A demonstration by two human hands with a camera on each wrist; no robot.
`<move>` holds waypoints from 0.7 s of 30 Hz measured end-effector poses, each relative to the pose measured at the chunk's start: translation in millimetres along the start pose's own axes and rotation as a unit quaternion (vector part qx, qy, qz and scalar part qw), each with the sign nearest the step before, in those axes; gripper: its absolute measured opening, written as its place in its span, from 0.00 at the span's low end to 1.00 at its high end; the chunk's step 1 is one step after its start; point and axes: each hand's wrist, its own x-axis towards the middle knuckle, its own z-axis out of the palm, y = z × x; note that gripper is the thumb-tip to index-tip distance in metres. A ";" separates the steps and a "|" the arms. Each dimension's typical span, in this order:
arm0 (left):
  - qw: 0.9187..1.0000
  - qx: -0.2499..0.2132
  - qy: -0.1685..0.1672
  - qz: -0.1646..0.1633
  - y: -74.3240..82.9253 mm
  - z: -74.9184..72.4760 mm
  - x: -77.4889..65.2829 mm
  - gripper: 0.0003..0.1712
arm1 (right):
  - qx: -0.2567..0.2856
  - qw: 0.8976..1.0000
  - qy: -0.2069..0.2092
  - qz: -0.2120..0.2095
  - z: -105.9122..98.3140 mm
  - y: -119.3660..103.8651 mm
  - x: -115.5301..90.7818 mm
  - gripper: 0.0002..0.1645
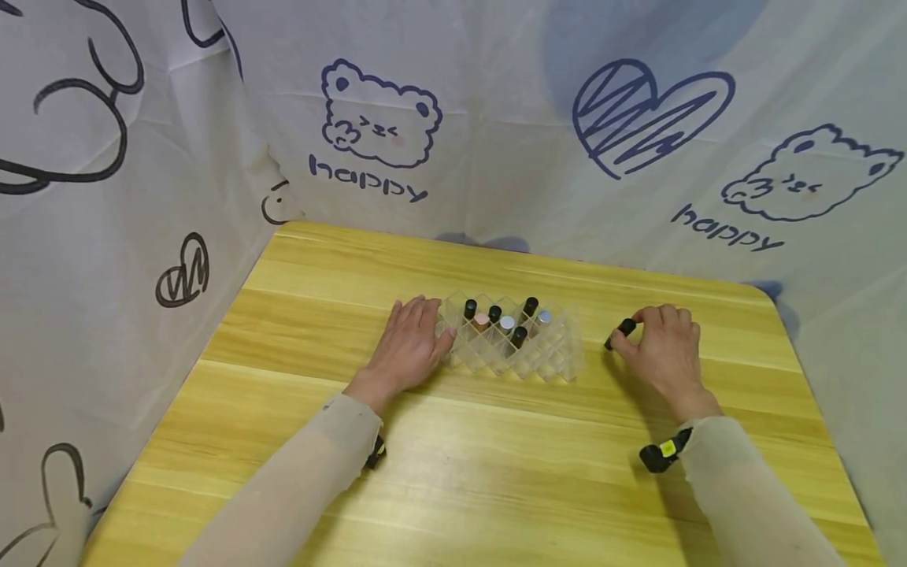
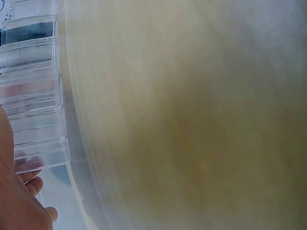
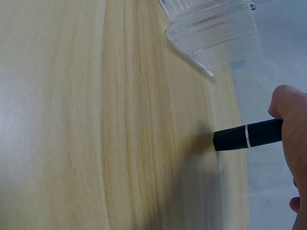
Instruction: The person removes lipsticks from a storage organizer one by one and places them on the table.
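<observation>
A clear lipstick organizer (image 1: pixel 510 364) with diamond-shaped slots stands on the wooden table. Several tubes sit in it, among them a black-capped tube (image 1: pixel 520 336), a pink-topped one (image 1: pixel 481 320) and a silver-topped one (image 1: pixel 544 317). My left hand (image 1: pixel 413 344) rests against the organizer's left end, its fingers extended and the thumb at the near side; through the clear wall (image 2: pixel 41 155) a fingertip shows. To the right of the organizer, my right hand (image 1: pixel 664 346) pinches a black lipstick tube (image 3: pixel 248 136) with a thin silver band, tilted, its lower end close over the table.
The yellow wood-grain table (image 1: pixel 453 472) extends around the organizer toward the front. White cloth (image 1: pixel 496 142) printed with bears and hearts hangs behind the back edge and along the left side. A black wrist strap (image 1: pixel 662 454) shows at the right sleeve.
</observation>
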 end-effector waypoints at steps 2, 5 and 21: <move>1.000 0.000 0.001 0.000 -0.1 0.5 0.0 0.41 | 0.002 1.000 0.003 -0.001 0.5 0.3 -0.3 0.25; 1.000 0.004 0.002 -0.002 0.0 0.9 -0.1 0.40 | 0.002 1.000 0.009 -0.007 1.5 0.6 -0.9 0.26; 1.000 0.030 0.007 -0.001 0.7 1.0 -0.1 0.40 | 0.012 0.992 0.097 -0.081 -8.1 -18.7 3.6 0.26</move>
